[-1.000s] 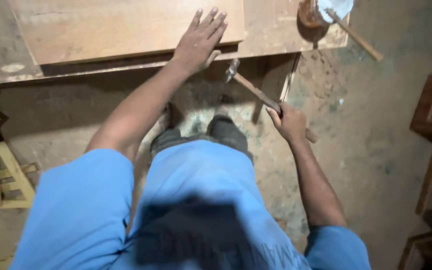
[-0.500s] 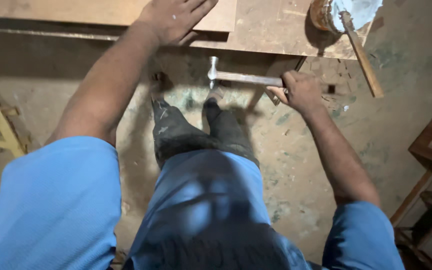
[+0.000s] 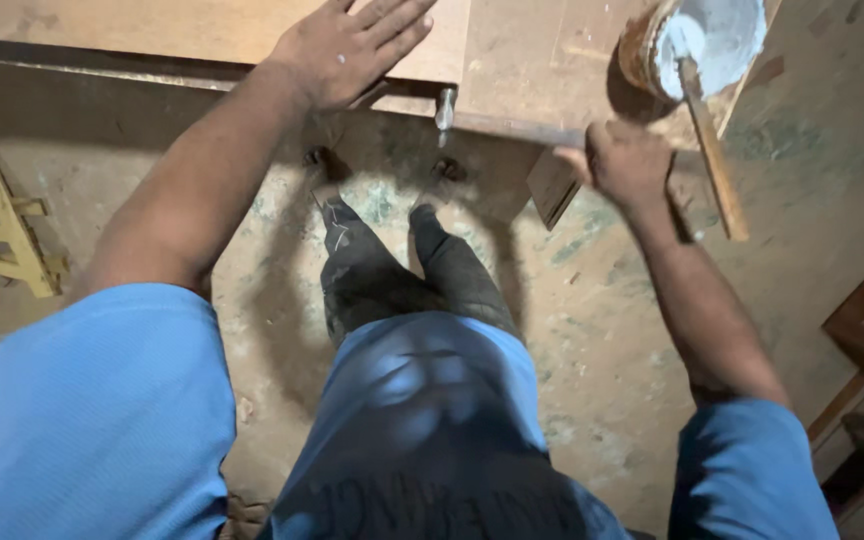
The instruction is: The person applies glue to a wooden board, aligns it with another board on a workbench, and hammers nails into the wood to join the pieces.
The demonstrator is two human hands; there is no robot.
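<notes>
1. Across the top of the view: wooden workbench (image 3: 512, 60), broad and stiff, likely far too heavy to shift by hand.
2. On the workbench: pale plywood board (image 3: 152, 25), flat and rigid, probably light, pinned under left hand (image 3: 347, 45) with fingers spread wide and palm flat, gripping nothing.
3. At the bench's front edge: hammer (image 3: 497, 122), steel head (image 3: 444, 105) heavy and hard, wooden handle stiff; best held far back on the handle, as now, with right hand (image 3: 630, 160) closed tight around its end.
4. Near the far right corner: small pot of white paste (image 3: 717, 40) with stirring stick (image 3: 712, 150), likely light and spillable.
</notes>
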